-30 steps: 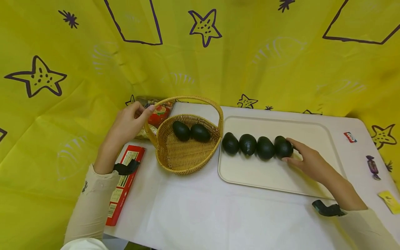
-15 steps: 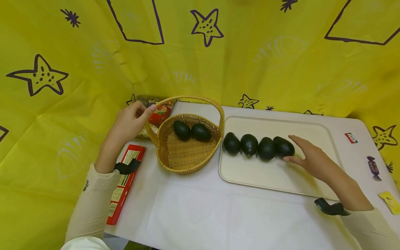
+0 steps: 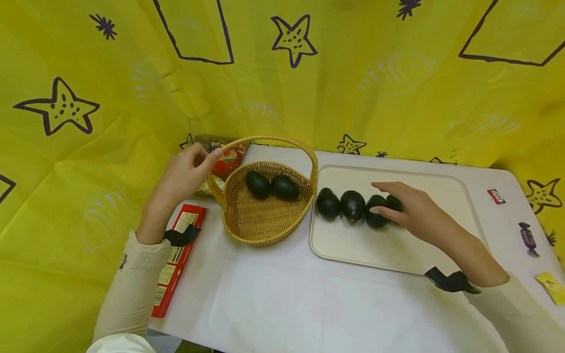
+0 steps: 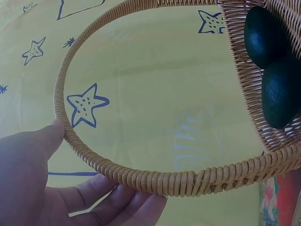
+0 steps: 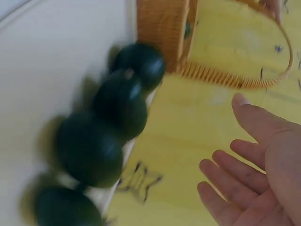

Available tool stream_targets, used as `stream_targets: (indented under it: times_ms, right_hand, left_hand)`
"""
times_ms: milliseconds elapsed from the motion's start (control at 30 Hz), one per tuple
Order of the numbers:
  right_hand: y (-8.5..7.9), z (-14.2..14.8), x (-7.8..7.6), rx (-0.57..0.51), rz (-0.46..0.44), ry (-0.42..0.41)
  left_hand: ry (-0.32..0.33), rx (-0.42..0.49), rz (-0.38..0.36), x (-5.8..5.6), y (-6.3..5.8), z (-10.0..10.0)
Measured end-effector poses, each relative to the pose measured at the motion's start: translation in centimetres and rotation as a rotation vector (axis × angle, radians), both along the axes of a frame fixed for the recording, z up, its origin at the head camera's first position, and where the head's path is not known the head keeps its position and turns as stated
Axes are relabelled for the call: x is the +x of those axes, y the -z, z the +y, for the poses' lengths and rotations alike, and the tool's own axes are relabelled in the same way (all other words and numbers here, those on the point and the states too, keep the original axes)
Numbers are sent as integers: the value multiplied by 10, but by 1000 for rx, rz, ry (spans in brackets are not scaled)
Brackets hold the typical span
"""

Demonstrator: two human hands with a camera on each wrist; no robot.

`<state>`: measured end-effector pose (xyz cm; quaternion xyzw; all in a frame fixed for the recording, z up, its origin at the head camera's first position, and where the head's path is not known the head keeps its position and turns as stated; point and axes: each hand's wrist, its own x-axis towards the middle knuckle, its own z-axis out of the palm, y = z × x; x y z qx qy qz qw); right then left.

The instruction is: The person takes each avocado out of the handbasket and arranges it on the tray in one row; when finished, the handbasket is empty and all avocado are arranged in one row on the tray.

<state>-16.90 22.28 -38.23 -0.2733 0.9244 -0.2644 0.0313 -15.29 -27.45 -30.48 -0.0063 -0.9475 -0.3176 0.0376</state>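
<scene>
A heart-shaped wicker basket (image 3: 258,218) holds two dark green avocados (image 3: 284,188) side by side at its back. My left hand (image 3: 176,174) holds the left side of the basket's arched handle (image 4: 176,183), thumb on one side and fingertips against the other. On the beige tray (image 3: 353,245), several more avocados (image 3: 352,205) stand in a row beside the basket. My right hand (image 3: 415,211) hovers over the row's right end, fingers extended and apart, holding nothing. It partly covers the rightmost avocado (image 3: 394,202). In the right wrist view the palm faces the blurred row.
A long red box (image 3: 178,260) lies left of the basket. Behind the basket is a red printed package (image 3: 227,162), partly hidden by its handle. Small wrapped candies, one of them purple (image 3: 527,239), lie right of the tray. A yellow patterned cloth (image 3: 335,98) hangs behind the table.
My right hand has let go of the rightmost avocado, drawn slightly back, then moved left over the row. That avocado has tilted a little. My left hand stays on the handle.
</scene>
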Motion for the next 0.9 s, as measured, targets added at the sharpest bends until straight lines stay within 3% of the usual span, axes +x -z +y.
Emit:
stream_targets:
  times_ms: [233, 400, 533, 733, 900]
  right_hand:
    - [-3, -64, -6, -94, 105, -196]
    - [-4, -117, -7, -115, 91, -308]
    - [-9, -155, -13, -107, 62, -352]
    - [-12, -198, -35, -75, 2, -394]
    - [-10, -228, -53, 14, -12, -428]
  left_hand:
    - [8, 6, 16, 0, 2, -2]
    - [-4, 6, 19, 0, 1, -2]
    - [-6, 10, 25, 1, 1, -1]
    - [0, 16, 32, 1, 1, -1]
    - [-8, 3, 32, 1, 1, -2]
